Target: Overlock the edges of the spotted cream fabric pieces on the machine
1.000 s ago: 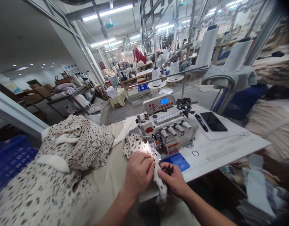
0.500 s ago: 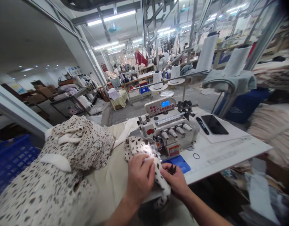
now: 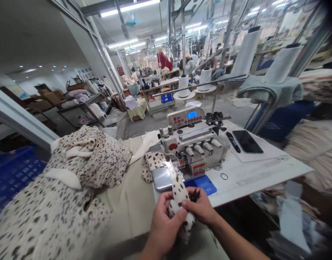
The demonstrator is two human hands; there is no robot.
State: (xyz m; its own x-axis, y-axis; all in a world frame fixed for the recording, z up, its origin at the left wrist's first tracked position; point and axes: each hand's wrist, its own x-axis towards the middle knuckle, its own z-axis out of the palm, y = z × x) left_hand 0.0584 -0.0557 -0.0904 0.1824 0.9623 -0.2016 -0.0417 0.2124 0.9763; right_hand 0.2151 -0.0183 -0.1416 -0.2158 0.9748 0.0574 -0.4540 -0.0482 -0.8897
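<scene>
A strip of white fabric with dark spots (image 3: 178, 185) runs from the presser area of the overlock sewing machine (image 3: 194, 142) down toward me. My left hand (image 3: 167, 222) pinches its near part, thumb on top. From the other side, my right hand (image 3: 201, 207) grips the same strip with its thumb. Tucked in the right hand are dark thread snips (image 3: 194, 195), their two points sticking up. More of the spotted fabric bunches left of the machine's metal plate (image 3: 162, 178). The strip's lower end hangs below my hands, at the table edge.
A large heap of spotted fabric (image 3: 98, 159) covers the left side, beside a blue basket (image 3: 18, 177). On the white table (image 3: 252, 177) lie a phone (image 3: 247, 141), a black marker (image 3: 233, 142) and a black ring (image 3: 224, 176). Thread cones (image 3: 282, 65) stand behind at right.
My left hand has moved back from the machine toward me, down the strip beside my right hand. The metal plate is now uncovered, and the strip stretches straighter.
</scene>
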